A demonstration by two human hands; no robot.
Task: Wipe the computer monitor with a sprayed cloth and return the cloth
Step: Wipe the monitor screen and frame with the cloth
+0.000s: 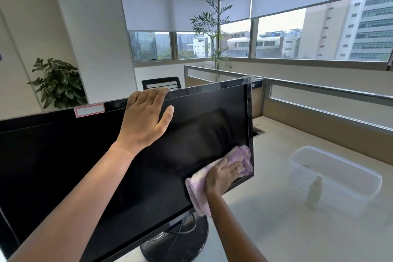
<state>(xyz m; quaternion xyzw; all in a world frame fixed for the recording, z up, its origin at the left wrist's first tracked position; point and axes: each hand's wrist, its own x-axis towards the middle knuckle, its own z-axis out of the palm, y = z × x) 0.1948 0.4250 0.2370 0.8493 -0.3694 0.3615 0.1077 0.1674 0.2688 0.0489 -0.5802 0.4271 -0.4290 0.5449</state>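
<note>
A black computer monitor (197, 117) stands tilted on a round black base in the middle of the view. My left hand (146, 117) grips its top edge, fingers hooked over the bezel and thumb on the dark screen. My right hand (223, 174) presses a purple-and-white cloth (197, 193) flat against the lower right corner of the screen, fingers spread. Part of the cloth hangs below the monitor's bottom edge.
A second black monitor (42, 155) stands to the left. On the pale desk (276, 229) to the right are a white spray bottle (314, 192) and a clear plastic tub (340, 174). Cubicle partitions, a black chair (161, 83) and potted plants stand behind.
</note>
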